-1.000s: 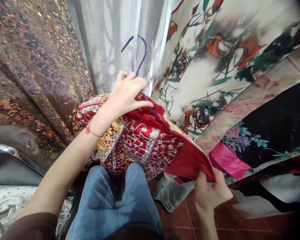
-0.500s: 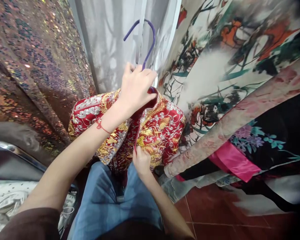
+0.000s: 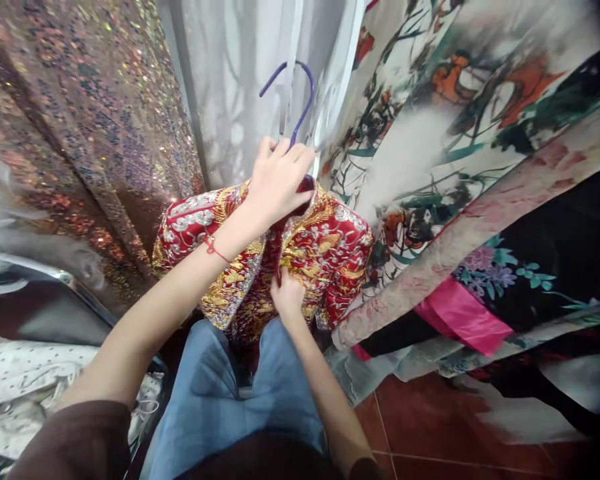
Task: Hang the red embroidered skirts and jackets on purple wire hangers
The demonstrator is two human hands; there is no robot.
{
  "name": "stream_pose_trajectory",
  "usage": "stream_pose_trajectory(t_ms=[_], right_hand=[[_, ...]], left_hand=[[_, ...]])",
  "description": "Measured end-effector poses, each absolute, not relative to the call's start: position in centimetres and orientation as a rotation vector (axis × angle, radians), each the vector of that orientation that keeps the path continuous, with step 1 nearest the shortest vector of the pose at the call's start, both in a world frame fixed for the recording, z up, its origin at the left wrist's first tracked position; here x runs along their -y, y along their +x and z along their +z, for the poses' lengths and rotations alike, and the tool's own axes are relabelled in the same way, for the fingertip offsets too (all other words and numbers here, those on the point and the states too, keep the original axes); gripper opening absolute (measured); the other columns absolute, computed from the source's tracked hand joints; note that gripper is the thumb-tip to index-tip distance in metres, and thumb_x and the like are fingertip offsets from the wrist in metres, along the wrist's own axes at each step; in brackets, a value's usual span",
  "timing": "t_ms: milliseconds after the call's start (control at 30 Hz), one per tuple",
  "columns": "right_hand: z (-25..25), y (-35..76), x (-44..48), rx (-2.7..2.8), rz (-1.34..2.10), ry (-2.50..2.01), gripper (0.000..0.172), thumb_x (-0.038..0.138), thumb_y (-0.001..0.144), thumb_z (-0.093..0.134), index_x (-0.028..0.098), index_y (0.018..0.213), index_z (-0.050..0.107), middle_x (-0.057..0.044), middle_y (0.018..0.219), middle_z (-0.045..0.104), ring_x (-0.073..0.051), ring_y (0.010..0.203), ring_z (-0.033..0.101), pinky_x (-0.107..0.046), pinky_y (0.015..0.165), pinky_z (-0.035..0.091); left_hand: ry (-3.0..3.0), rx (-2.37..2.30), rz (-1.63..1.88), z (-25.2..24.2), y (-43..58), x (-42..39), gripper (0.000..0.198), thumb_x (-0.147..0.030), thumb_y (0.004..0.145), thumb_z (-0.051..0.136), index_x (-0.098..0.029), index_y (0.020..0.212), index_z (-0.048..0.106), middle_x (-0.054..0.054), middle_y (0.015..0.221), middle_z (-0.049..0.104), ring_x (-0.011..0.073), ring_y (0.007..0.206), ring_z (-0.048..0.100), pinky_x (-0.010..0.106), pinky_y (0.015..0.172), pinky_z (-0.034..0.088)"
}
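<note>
A red jacket with gold and silver embroidery hangs in front of my knees, its front parted. From its collar rises the hook of a purple clothes hanger. My left hand, a red cord round its wrist, is closed about the hanger's neck just above the collar; its fingertips are partly hidden. Lower down, my right hand pinches the jacket's front edge on the right side of the opening. Most of the hanger's body is covered by the jacket and my left hand.
Sequined fabric hangs at left, and floral fabric at right beside a black garment with a pink band. White dotted cloth lies lower left. Red floor tiles show lower right.
The hanger, jacket and left hand sit slightly lower and further right in view. My right hand has moved a little up along the jacket's front edge. Both hands keep their hold.
</note>
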State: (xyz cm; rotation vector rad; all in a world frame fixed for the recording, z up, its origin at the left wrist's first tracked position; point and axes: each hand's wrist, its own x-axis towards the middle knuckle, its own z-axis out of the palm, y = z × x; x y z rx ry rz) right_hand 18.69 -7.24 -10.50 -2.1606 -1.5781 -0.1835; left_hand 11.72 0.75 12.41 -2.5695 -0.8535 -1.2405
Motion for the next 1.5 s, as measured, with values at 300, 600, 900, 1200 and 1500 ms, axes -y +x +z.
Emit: stream_pose_trajectory(t_ms=[300, 600, 900, 1200, 1500], right_hand=[[-0.9, 20.0, 11.5, 1.352, -0.546, -1.685, 0.034, 0.048, 0.094, 0.05, 0.019, 0.083, 0.063, 0.001, 0.062, 0.065, -0.011, 0.055, 0.058, -0.022, 0.059, 0.036], [-0.8, 19.3, 8.6, 1.48, -0.565, -2.01, 0.027, 0.03, 0.098, 0.041, 0.013, 0.1, 0.063, -0.006, 0.064, 0.066, -0.015, 0.054, 0.057, -0.026, 0.054, 0.023], [2.6, 19.1, 9.5, 1.43, -0.362, -1.793, 0.049, 0.038, 0.101, 0.028, 0.011, 0.098, 0.067, -0.007, 0.059, 0.063, -0.016, 0.05, 0.055, -0.028, 0.055, 0.034], [6.9, 15.6, 11.5, 1.393, -0.401, -1.655, 0.047, 0.041, 0.102, 0.026, 0.011, 0.092, 0.06, -0.011, 0.07, 0.066, -0.019, 0.063, 0.063, -0.027, 0.06, 0.039], [1.7, 15.9, 8.1, 1.761, -0.17, -1.885, 0.033, 0.033, 0.098, 0.037, 0.011, 0.113, 0.057, -0.012, 0.083, 0.072, -0.021, 0.069, 0.067, -0.028, 0.063, 0.041]], left_hand=[[-2.005, 1.461, -1.642, 1.9, 6.9, 5.5, 0.058, -0.038, 0.088, 0.054, -0.012, 0.137, 0.038, 0.028, 0.148, 0.029, 0.0418, 0.144, 0.024, 0.061, 0.11, 0.027], [-2.118, 1.603, -1.47, -3.0, 4.9, 3.8, 0.045, -0.036, 0.076, 0.069, -0.013, 0.108, 0.046, 0.021, 0.112, 0.053, 0.0366, 0.109, 0.053, 0.049, 0.089, 0.048], [-2.209, 1.46, -1.683, -0.4, -0.7, 2.3, 0.025, -0.011, 0.084, 0.043, -0.021, 0.102, 0.055, 0.007, 0.097, 0.067, 0.0233, 0.089, 0.065, 0.036, 0.08, 0.051], [-2.253, 1.343, -1.559, 5.5, 3.1, 5.3, 0.023, -0.018, 0.088, 0.047, -0.018, 0.109, 0.057, 0.01, 0.1, 0.068, 0.0225, 0.087, 0.066, 0.032, 0.075, 0.05], [-2.372, 1.426, -1.449, 2.8, 4.6, 1.9, 0.029, -0.017, 0.087, 0.047, -0.018, 0.115, 0.053, 0.012, 0.109, 0.067, 0.0245, 0.092, 0.066, 0.035, 0.076, 0.05]])
